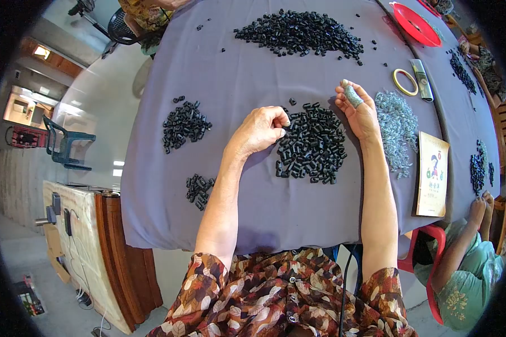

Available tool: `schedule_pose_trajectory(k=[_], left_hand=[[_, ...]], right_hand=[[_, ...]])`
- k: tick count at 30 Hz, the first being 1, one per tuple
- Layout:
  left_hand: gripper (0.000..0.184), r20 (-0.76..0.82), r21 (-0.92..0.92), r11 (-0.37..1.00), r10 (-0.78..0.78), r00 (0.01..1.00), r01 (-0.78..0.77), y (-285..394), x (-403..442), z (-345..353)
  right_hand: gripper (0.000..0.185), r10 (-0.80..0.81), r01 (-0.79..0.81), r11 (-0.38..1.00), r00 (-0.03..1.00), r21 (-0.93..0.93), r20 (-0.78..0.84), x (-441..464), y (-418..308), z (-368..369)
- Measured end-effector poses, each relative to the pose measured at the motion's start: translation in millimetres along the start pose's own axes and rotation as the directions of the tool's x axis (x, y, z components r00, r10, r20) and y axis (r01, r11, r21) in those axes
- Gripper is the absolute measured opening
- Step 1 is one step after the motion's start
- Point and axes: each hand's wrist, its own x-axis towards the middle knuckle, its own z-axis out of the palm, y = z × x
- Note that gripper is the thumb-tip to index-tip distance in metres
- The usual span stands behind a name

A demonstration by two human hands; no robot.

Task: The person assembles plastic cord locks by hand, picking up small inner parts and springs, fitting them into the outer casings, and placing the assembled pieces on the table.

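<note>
Beside the upper left edge of a pile of small black pieces (312, 147), my left hand (260, 128) has its fingers curled together; what they hold, if anything, is too small to make out. My right hand (360, 112) is turned palm up at the pile's right side, with a grey wrap (352, 96) around one finger and its fingertips bent inward. Just right of that hand lies a heap of small clear-grey pieces (396, 132). Two smaller black piles, one upper (185, 124) and one lower (198, 191), lie to the left.
A large black heap (303, 35) lies at the far side of the grey cloth-covered table (219, 78). To the right are a tape roll (405, 82), a packet (421, 80), a booklet (432, 175) and a red plate (415, 24). Another person's hands (482, 206) are at the right edge.
</note>
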Motion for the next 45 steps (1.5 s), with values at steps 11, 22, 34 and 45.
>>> schedule_pose_trajectory(k=[11,22,34,45], left_hand=[[0.015,-0.051,0.076,0.996,0.052,0.997,-0.048,1.7,-1.4,1.1],[0.014,-0.187,-0.391,0.92,-0.097,0.978,0.017,-12.6,8.2,-3.6],[0.014,-0.233,-0.559,0.828,-0.11,0.966,-0.041,-9.4,11.8,6.0],[0.015,-0.296,-0.535,0.842,-0.116,0.948,-0.064,-13.0,15.4,12.0]], right_hand=[[0.025,0.003,-0.004,0.999,1.0,-0.043,-0.015,-1.7,-1.4,4.0],[0.025,-0.032,0.035,0.883,0.999,-0.468,0.013,-4.2,-1.1,9.9],[0.033,-0.265,0.367,0.091,0.905,-0.926,0.333,-18.7,9.3,43.1],[0.024,-0.27,0.191,0.462,0.96,-0.866,0.067,-11.3,2.6,19.1]])
